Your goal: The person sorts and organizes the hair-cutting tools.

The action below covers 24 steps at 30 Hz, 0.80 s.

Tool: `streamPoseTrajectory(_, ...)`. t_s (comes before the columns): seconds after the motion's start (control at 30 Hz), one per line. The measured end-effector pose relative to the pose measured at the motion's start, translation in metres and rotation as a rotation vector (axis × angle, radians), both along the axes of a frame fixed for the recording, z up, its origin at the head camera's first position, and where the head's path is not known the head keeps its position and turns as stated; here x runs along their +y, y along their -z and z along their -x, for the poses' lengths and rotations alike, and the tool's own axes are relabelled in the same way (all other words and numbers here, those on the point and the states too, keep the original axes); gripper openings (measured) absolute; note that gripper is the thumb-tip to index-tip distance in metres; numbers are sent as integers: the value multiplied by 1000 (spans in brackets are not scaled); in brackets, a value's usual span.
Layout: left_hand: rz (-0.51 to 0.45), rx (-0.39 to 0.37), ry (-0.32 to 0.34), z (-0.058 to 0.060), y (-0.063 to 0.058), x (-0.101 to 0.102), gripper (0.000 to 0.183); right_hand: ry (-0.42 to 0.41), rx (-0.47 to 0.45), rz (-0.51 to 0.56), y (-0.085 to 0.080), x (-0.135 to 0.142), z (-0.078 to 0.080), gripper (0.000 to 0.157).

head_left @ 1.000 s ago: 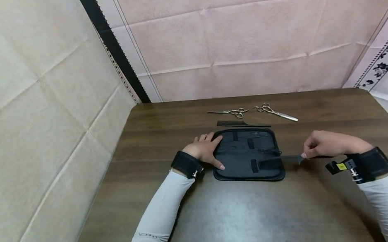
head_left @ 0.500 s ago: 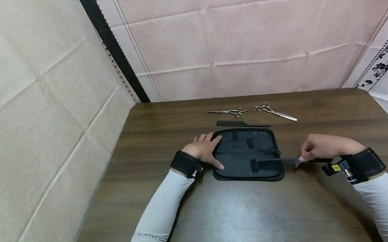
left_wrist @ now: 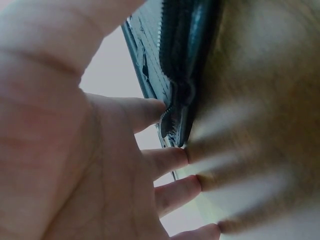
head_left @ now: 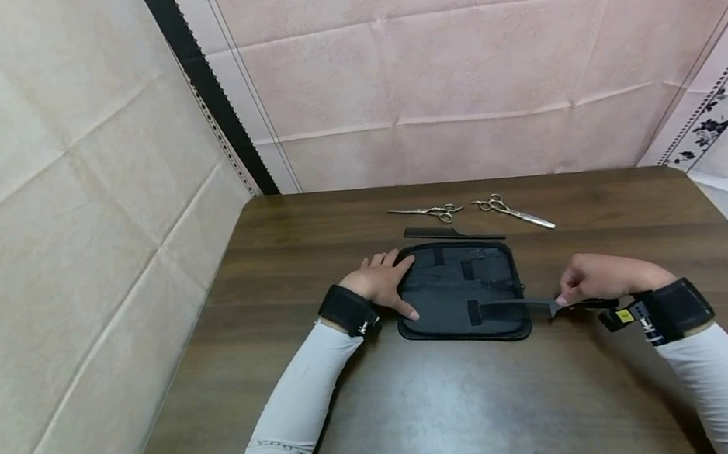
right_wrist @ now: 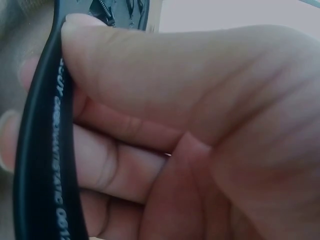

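Note:
A black zip case lies open and flat on the table. My left hand rests on its left edge, fingers spread; in the left wrist view the fingertips touch beside the case's zip edge. With thumb and curled fingers, my right hand pinches a black comb by its handle, to the right of the case. White lettering runs along that handle in the right wrist view. The comb's far end reaches an elastic loop in the case; whether it is under the loop I cannot tell.
Behind the case lie another black comb, a pair of scissors and a second pair, looking like thinning shears. The wooden table meets cloth-covered walls at the back and left.
My right hand has moved left with the comb, which lies further across the case toward the loop. The left hand stays in place on the case.

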<state>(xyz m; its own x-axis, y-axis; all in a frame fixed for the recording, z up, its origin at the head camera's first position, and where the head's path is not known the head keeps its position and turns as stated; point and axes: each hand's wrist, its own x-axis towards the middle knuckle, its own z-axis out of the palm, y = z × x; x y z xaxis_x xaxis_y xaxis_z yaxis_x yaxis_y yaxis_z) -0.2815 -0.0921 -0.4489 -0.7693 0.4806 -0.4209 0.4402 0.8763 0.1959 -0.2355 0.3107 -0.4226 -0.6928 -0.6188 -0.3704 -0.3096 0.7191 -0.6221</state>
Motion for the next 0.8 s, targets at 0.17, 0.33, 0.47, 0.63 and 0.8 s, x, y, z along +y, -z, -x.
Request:
streamPoseTrajectory(0.17, 1, -5, -3, -1, -1, 0, 116, 3, -11, 2, 2, 0, 1, 28)
streamPoseTrajectory(0.33, -7, -11, -7, -1, -1, 0, 116, 2, -18, 4, 3, 0, 2, 28)
streamPoseTrajectory(0.47, -11, -12, -10, 0, 0, 0, 116, -2, -19, 8, 3, -1, 1, 31)
streamPoseTrajectory(0.63, -11, -8, -7, 0, 0, -1, 116, -10, -14, 9, 3, -4, 1, 32)
streamPoseTrajectory(0.8, -16, -5, 0, -1, -1, -1, 117, -24, -20, 19, 9, -8, 3, 30)
